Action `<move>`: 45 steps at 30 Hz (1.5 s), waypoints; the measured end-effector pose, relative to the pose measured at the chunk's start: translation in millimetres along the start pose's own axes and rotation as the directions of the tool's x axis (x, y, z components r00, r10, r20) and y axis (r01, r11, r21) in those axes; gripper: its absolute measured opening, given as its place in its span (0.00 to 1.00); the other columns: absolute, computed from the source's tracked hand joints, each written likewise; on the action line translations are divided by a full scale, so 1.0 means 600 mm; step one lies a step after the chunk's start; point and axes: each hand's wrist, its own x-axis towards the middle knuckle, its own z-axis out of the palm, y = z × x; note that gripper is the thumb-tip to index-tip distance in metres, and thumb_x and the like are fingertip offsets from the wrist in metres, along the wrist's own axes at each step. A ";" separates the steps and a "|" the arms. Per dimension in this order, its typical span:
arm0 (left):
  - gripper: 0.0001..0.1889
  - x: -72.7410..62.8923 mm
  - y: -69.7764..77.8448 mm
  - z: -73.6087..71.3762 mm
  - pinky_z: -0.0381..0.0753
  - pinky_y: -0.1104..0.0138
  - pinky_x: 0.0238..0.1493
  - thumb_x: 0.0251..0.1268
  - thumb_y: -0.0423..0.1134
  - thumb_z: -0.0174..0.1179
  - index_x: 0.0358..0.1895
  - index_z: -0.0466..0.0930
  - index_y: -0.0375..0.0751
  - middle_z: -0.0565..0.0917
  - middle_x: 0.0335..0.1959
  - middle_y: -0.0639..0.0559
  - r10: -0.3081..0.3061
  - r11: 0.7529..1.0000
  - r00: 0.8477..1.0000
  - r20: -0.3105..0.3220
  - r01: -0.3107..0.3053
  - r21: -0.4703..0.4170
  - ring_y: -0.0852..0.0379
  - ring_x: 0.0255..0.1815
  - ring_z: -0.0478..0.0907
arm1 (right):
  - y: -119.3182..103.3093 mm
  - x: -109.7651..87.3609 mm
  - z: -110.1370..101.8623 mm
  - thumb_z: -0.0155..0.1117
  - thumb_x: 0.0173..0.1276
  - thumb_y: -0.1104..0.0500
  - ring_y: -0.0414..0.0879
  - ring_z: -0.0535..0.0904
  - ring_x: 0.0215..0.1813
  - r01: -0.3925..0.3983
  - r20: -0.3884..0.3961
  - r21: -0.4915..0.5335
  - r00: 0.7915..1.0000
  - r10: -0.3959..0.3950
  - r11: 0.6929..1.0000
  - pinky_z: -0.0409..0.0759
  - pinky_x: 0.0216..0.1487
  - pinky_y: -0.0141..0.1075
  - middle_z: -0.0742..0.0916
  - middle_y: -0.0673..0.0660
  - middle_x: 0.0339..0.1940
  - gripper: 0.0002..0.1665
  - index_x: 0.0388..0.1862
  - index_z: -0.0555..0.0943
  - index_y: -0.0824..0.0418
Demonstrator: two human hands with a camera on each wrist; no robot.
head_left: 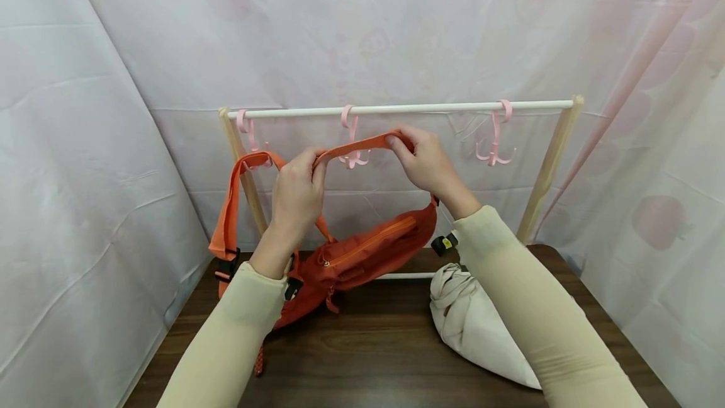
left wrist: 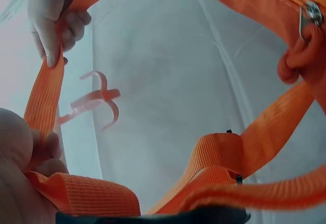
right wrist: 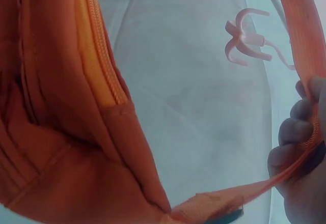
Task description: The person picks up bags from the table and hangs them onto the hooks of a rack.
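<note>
One orange strap (head_left: 358,144), gripped in the curled fingers (right wrist: 295,131) of left hand (head_left: 297,192) and right hand (head_left: 426,161); keeping its span taut should best steady the bag (head_left: 370,250) below.

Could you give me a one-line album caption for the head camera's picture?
Left hand and right hand grip the strap of an orange bag before a white rail hung with three pink hooks.
</note>
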 end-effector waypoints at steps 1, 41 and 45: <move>0.14 0.003 -0.001 0.001 0.69 0.59 0.24 0.85 0.43 0.57 0.52 0.86 0.36 0.81 0.29 0.47 -0.002 1.000 1.000 -0.002 0.002 0.011 0.50 0.22 0.72 | 0.000 0.002 0.001 0.61 0.84 0.51 0.49 0.67 0.25 -0.005 -0.002 -0.006 1.000 0.005 1.000 0.65 0.32 0.41 0.78 0.54 0.24 0.13 0.48 0.88 0.57; 0.10 -0.004 -0.050 0.049 0.73 0.57 0.26 0.84 0.42 0.58 0.49 0.84 0.39 0.82 0.32 0.47 -0.111 0.991 0.990 0.086 0.104 0.079 0.48 0.25 0.74 | 0.062 -0.002 0.060 0.53 0.88 0.51 0.53 0.72 0.38 -0.165 0.098 -0.007 0.982 0.165 0.986 0.69 0.43 0.45 0.83 0.63 0.40 0.15 0.48 0.82 0.60; 0.10 -0.008 -0.053 0.052 0.73 0.56 0.27 0.84 0.42 0.57 0.51 0.84 0.39 0.84 0.34 0.46 -0.121 0.991 0.989 0.090 0.114 0.070 0.48 0.25 0.75 | 0.060 -0.005 0.062 0.53 0.88 0.52 0.53 0.72 0.37 -0.164 0.094 0.003 0.982 0.163 0.987 0.70 0.42 0.45 0.81 0.61 0.37 0.14 0.46 0.81 0.59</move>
